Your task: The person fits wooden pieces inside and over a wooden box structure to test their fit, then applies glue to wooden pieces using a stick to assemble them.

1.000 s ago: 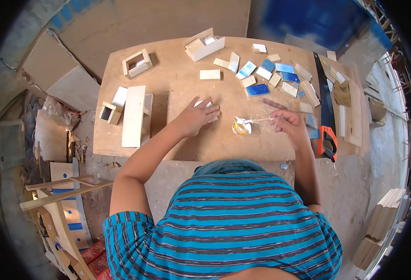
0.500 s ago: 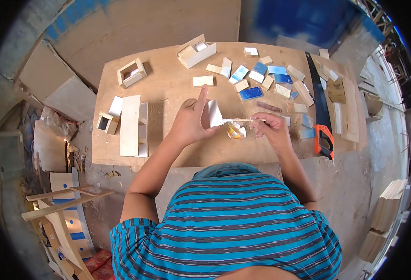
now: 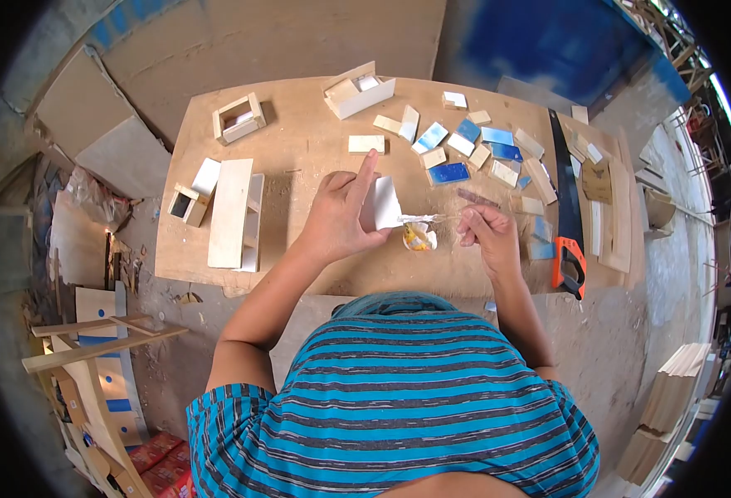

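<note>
My left hand [image 3: 342, 217] grips a small white-faced wooden block [image 3: 384, 203], its index finger stretched out along the far side. In the fingertips of my right hand [image 3: 490, 231] is a thin stick [image 3: 444, 217], pinched near one end. White paste coats the stick's other end, which meets the block's right edge. Just below the stick lies a small crumpled white and yellow wrapper [image 3: 419, 237] with paste on it. A pale wooden block [image 3: 367, 144] rests beyond my left index finger. Behind my right hand is a dark reddish strip [image 3: 477, 197].
Several blue, white and bare wood blocks [image 3: 449, 173] are scattered at the right of the table [image 3: 299, 282]. A handsaw [image 3: 569, 266] with an orange handle lies past them. Small wooden box frames [image 3: 239, 120] and a longer shelf-like piece [image 3: 231, 214] stand on the left.
The stick's pasted end has stayed at the block's right edge, with more white showing along it. My right hand has shifted slightly right and down. The whole view has shifted a little.
</note>
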`<state>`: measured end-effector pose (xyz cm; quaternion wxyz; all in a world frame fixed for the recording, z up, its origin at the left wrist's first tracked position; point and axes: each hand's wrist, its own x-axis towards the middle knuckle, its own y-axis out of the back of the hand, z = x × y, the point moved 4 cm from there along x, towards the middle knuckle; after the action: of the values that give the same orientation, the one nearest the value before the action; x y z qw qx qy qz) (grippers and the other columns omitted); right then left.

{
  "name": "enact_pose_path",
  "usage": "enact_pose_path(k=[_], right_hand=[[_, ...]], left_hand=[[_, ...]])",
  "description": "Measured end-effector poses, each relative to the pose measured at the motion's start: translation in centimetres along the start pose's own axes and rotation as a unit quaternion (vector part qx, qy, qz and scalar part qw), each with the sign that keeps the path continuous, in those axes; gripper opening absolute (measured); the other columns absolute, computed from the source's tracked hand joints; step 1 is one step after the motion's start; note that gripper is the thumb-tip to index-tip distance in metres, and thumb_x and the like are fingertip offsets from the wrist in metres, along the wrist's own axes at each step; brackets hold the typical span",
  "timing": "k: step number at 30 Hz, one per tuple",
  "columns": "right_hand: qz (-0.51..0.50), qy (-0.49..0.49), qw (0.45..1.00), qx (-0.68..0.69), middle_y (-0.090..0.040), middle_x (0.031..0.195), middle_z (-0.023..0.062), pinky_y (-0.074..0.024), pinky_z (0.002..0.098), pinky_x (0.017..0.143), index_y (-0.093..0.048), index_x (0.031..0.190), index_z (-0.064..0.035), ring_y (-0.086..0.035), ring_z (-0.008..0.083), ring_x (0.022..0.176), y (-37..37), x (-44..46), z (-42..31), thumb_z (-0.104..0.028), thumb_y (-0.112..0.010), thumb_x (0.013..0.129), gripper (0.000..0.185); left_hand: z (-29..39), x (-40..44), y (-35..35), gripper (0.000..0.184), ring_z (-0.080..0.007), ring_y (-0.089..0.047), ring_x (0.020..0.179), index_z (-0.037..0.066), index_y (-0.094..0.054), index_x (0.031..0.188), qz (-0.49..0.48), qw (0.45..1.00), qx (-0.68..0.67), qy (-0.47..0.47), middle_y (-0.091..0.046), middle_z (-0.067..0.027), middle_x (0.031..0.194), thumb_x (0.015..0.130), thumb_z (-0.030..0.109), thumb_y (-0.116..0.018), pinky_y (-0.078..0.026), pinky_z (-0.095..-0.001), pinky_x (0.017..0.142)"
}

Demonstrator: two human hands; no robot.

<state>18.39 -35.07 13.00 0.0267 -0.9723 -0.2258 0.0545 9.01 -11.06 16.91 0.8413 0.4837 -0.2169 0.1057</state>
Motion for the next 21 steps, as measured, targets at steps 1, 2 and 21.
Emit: enact_pose_path(k=[1, 2, 21], right_hand=[[-0.001, -0.001, 1.0, -0.004, -0.065, 0.073, 0.0053, -0.05, 0.0215, 0.053, -0.068, 0.095, 0.0009, -0.056, 0.0067, 0.055, 0.1, 0.1, 0.1, -0.018, -0.066, 0.092, 0.019], [-0.002, -0.001, 1.0, -0.008, -0.065, 0.073, 0.0053, -0.0499, 0.0214, 0.053, -0.069, 0.094, 0.0008, -0.056, 0.0067, 0.055, 0.2, 0.1, 0.2, -0.018, -0.066, 0.092, 0.019], [0.026, -0.017, 0.999, 0.02, -0.066, 0.075, 0.0056, -0.0479, 0.0206, 0.055, -0.069, 0.096, 0.0018, -0.055, 0.0063, 0.057, 0.3, 0.9, 0.2, -0.017, -0.064, 0.093, 0.02]], left_hand=[[0.0, 0.0, 0.0, 0.118, -0.0316, -0.058, 0.1, 0.0, -0.021, 0.15, 0.003, 1.0, -0.002, 0.0, -0.065, -0.0118, 0.115, 0.053, 0.024, -0.084, -0.042, -0.0434, 0.097], [0.0, 0.0, 0.0, 0.118, -0.0316, -0.058, 0.101, 0.0, -0.021, 0.15, 0.003, 1.0, -0.004, 0.001, -0.065, -0.012, 0.115, 0.053, 0.024, -0.084, -0.042, -0.0435, 0.097], [1.2, -0.2, -0.4, 0.115, -0.0316, -0.057, 0.106, 0.004, -0.02, 0.15, -0.026, 0.998, -0.032, -0.04, -0.063, -0.0081, 0.122, 0.055, 0.02, -0.083, -0.041, -0.0426, 0.1]])
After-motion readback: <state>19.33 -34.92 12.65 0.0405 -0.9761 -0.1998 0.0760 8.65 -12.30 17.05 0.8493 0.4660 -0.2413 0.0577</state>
